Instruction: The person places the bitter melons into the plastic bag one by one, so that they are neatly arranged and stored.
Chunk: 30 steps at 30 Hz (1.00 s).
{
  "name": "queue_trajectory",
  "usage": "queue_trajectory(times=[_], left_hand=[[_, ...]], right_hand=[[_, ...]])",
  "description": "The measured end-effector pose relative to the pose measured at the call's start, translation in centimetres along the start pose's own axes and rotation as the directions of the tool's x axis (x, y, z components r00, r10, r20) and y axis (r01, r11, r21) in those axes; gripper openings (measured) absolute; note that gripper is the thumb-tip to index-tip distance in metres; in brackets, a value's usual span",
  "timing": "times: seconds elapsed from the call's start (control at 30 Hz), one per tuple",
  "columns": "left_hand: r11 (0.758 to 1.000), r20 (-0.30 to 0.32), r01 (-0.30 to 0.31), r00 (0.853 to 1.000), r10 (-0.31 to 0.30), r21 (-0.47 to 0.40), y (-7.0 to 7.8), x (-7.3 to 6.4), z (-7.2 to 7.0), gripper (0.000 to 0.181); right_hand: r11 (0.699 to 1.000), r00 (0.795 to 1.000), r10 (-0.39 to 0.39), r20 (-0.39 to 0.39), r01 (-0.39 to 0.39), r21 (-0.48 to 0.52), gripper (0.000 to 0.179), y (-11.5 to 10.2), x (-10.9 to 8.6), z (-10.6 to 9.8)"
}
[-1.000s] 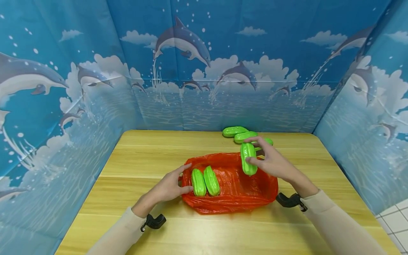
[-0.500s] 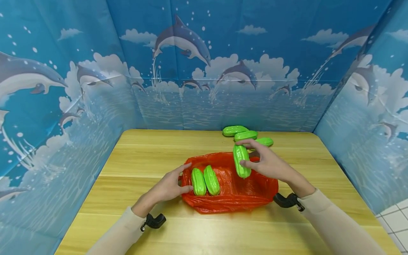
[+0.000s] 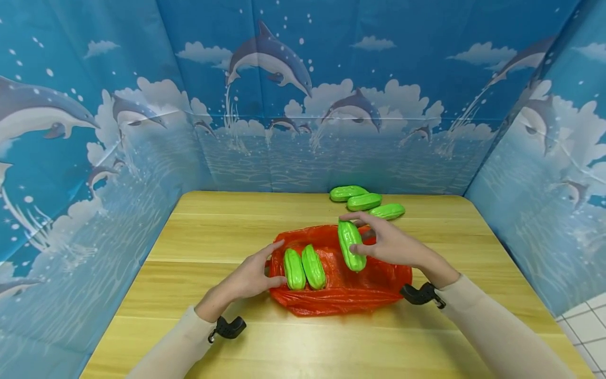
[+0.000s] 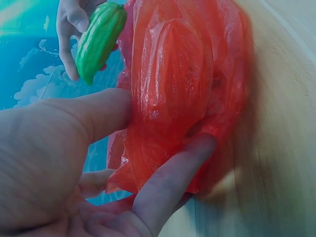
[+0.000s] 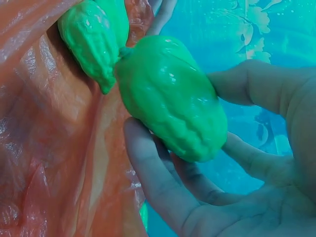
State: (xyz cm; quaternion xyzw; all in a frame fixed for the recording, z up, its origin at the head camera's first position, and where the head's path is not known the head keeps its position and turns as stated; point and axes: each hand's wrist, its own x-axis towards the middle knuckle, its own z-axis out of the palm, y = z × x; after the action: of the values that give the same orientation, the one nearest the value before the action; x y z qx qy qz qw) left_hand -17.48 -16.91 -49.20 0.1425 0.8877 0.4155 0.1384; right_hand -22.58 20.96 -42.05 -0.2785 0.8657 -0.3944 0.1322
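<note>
My right hand [image 3: 390, 241] holds a shiny, ridged green bitter melon [image 3: 351, 246] between thumb and fingers, tilted over the opening of a red plastic bag [image 3: 341, 304]. The right wrist view shows the bumpy skin and short stem of this held bitter melon [image 5: 173, 98]. Two more bitter melons [image 3: 313, 267] lie side by side at the left end inside the bag. There my left hand [image 3: 248, 276] grips the bag's end, its thumb at the near rim. In the left wrist view, the fingers [image 4: 170, 185] are curved round the bunched red plastic [image 4: 170, 84].
Behind the bag, three bitter melons [image 3: 364, 201] lie on the wooden table [image 3: 213, 231] near its back edge. A blue dolphin-print curtain [image 3: 303, 147] stands around the back and sides. Black wrist-worn mounts [image 3: 420, 293] hang below both wrists.
My right hand has carried its bitter melon leftward and slightly toward me, over the bag's middle. The left hand and bag have stayed in place.
</note>
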Motion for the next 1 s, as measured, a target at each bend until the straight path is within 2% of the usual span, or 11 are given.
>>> queue_trajectory(times=[0.2, 0.6, 0.77, 1.0], left_hand=[[1.000, 0.002, -0.011, 1.000, 0.011, 0.004, 0.2, 0.0, -0.1, 0.099], [1.000, -0.024, -0.011, 1.000, 0.011, 0.018, 0.7, -0.3, 0.1, 0.101], [1.000, -0.027, -0.024, 0.999, 0.025, 0.018, 0.7, -0.3, 0.3, 0.101], [0.999, -0.033, -0.042, 0.999, 0.043, 0.025, 0.6, -0.4, 0.2, 0.100]], right_hand=[[0.999, 0.995, 0.036, 0.093, -0.037, 0.002, 0.075, -0.1, 0.6, 0.2], [0.998, 0.967, 0.030, 0.253, -0.016, -0.055, 0.073, 0.0, 2.9, 1.5], [0.996, 0.961, 0.050, 0.271, -0.029, -0.079, 0.073, 0.3, 3.3, 2.4], [0.993, 0.966, 0.092, 0.242, -0.069, -0.100, 0.076, 0.4, 3.3, 3.4]])
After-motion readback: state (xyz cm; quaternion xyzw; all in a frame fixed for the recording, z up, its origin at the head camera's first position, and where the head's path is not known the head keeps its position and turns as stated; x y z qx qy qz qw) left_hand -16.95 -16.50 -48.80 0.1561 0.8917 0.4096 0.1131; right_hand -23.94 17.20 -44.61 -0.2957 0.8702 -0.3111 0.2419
